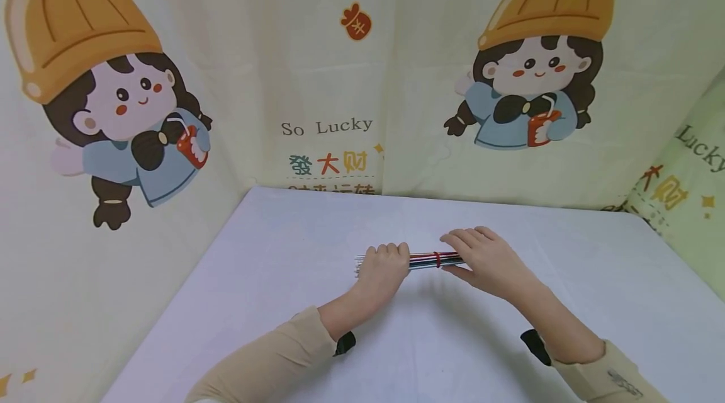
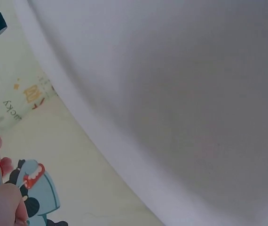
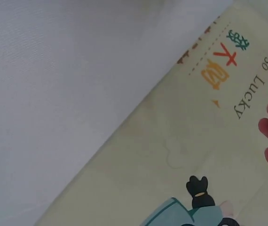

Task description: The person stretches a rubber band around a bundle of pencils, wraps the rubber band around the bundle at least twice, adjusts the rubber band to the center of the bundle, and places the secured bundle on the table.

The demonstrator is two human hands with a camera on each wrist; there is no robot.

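- Right then — the bundle of thin coloured sticks (image 1: 421, 259) lay flat on the white table (image 1: 283, 277), near its middle, lengthwise left to right.
- The left hand (image 1: 382, 267) was curled round the bundle's left part, thin ends poking out beyond the knuckles.
- The right hand (image 1: 481, 258) pinched the bundle's right end — fingers over the top, thumb underneath.
- A red rubber band (image 1: 437, 259) ringed the bundle, just left of the right hand.
- Behind the table stood a cartoon backdrop (image 1: 340, 75) reading "So Lucky".
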